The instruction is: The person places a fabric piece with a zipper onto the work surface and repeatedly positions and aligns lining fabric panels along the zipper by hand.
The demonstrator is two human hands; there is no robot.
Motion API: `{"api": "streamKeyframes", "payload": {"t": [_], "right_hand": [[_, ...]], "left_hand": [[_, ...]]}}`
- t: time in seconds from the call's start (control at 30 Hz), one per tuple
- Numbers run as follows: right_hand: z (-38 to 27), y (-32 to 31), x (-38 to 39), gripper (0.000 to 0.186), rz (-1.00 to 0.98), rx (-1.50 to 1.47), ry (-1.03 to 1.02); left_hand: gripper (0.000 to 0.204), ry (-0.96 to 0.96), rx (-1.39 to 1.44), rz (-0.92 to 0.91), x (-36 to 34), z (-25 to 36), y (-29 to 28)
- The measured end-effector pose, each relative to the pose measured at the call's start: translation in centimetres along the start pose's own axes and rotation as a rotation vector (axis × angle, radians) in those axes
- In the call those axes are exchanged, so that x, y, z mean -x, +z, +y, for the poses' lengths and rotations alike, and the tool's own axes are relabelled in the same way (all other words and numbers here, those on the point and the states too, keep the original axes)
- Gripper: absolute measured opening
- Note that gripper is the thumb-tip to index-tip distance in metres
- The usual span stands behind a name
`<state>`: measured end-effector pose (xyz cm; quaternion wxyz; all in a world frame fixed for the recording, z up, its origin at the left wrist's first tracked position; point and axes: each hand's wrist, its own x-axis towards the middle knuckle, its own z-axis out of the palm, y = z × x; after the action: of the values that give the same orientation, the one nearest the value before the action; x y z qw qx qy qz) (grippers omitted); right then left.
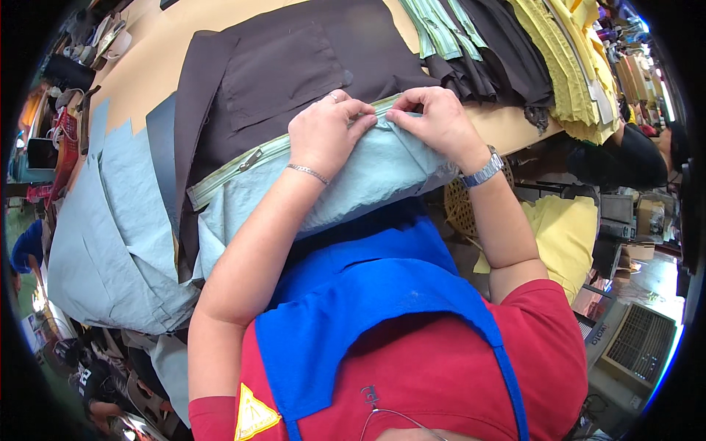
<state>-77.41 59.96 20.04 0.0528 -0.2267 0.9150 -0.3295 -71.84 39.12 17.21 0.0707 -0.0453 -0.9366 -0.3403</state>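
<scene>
Along the front of a dark brown fabric panel (pixel 294 66), stitched with a patch pocket, runs a zipper (pixel 235 167) on pale green tape. Its metal slider (pixel 251 159) sits toward the left end. Light blue fabric (pixel 353 184) meets the zipper's near side and drapes over the table edge toward my lap. My left hand (pixel 321 137) is closed, thumb and fingers pinching the zipper edge. Just to its right, my right hand (pixel 439 125) pinches the light blue fabric beside the tape. The fingertips of both hands partly hide the zipper there.
Dark pieces with green-taped zippers (pixel 445 33) lie stacked at the far right of the tan table (pixel 151 48), beside a pile of yellow fabric (pixel 559 66). More light blue fabric (pixel 118 250) hangs off the left side. A red basket (pixel 65 151) stands beyond it.
</scene>
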Motion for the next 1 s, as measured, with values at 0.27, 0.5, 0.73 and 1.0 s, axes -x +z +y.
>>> {"api": "streamKeyframes", "payload": {"t": [0.27, 0.5, 0.73, 1.0], "right_hand": [[-1.4, -0.4, 0.2, 0.026, -0.007, 0.035, 0.027], [-1.1, -0.4, -0.4, 0.025, -0.041, 0.080, 0.110], [-1.7, -0.4, -0.6, 0.021, -0.105, 0.100, 0.152], [-1.2, 0.3, 0.4, 0.019, 0.005, 0.160, 0.017]], "left_hand": [[0.021, 0.051, -0.076, 0.047, 0.1, -0.4, 0.5], [0.020, 0.038, -0.052, -0.001, 0.0, -0.1, 0.1], [0.021, 0.032, -0.079, 0.012, 0.0, -0.1, 0.2], [0.019, 0.100, -0.057, 0.065, -0.4, -0.2, 0.8]]}}
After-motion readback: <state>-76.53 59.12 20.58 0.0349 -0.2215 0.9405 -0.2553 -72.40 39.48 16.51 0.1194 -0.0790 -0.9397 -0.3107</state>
